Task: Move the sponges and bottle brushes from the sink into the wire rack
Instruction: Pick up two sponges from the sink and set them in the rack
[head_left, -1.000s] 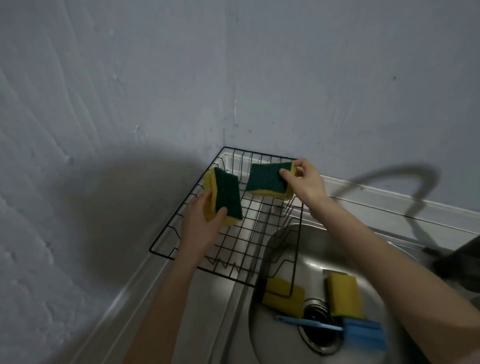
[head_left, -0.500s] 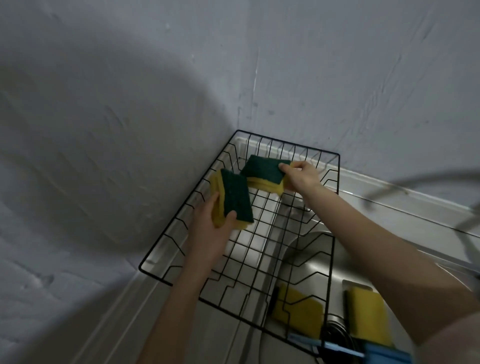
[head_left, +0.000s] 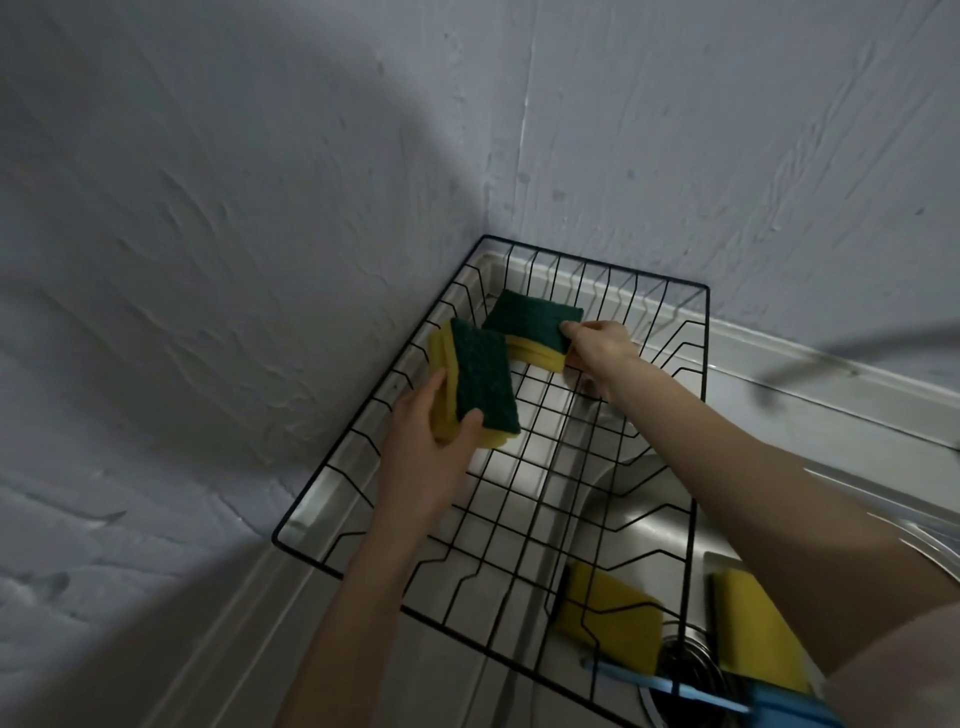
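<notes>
Head view: two sponges held over the wire rack (head_left: 675, 364).

The left hand (head_left: 426, 457) grips a green-and-yellow sponge (head_left: 478, 384) — fingers and thumb clamped on its lower end — above the rack's left side. The right hand (head_left: 597, 345) pinches a second sponge (head_left: 530, 327) by its corner, fingers closed on it, low over the rack's far end. In the sink (head_left: 623, 509) lie two yellow sponges (head_left: 608, 608) (head_left: 753, 629) near the drain (head_left: 685, 670), and a blue bottle brush (head_left: 670, 686) — partly cut off at the bottom edge.
</notes>
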